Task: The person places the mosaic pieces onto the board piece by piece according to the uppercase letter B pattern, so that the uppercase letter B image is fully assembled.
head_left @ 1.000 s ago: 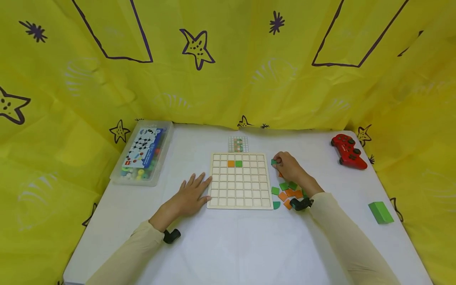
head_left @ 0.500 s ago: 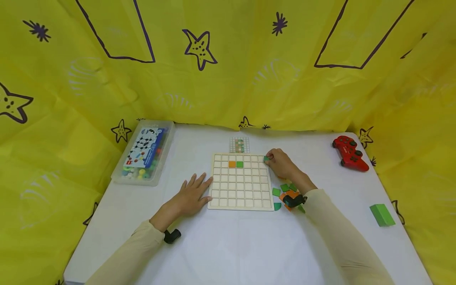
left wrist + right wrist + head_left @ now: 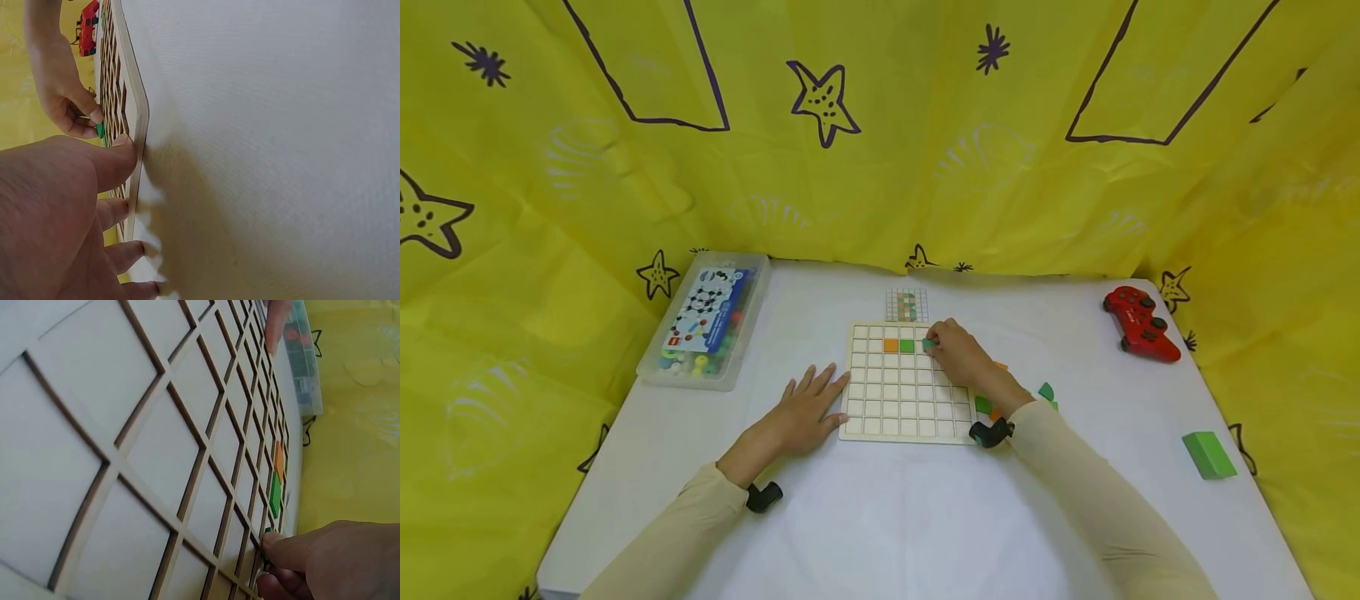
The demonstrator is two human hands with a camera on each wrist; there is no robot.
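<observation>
A wooden grid board (image 3: 891, 408) lies on the white table, with an orange square tile (image 3: 891, 346) and a green square tile (image 3: 907, 346) side by side in its second row. My right hand (image 3: 961, 357) pinches a dark green tile (image 3: 928, 344) between thumb and fingers, just right of the green square and over the same row. How far the tile sits in its cell I cannot tell. My left hand (image 3: 801, 414) lies with spread fingers at the board's left edge, thumb and a finger touching the rim in the left wrist view.
Loose orange and green tiles (image 3: 983, 405) lie right of the board, partly behind my right arm. A small pattern card (image 3: 907, 305) lies beyond the board. A clear box of colourful pieces (image 3: 703, 325) stands left; a red game controller (image 3: 1141, 323) and green block (image 3: 1209, 455) lie right.
My right hand has carried the dark green tile leftward from beside the board to over its second row. My left hand has stayed at the board's edge.
</observation>
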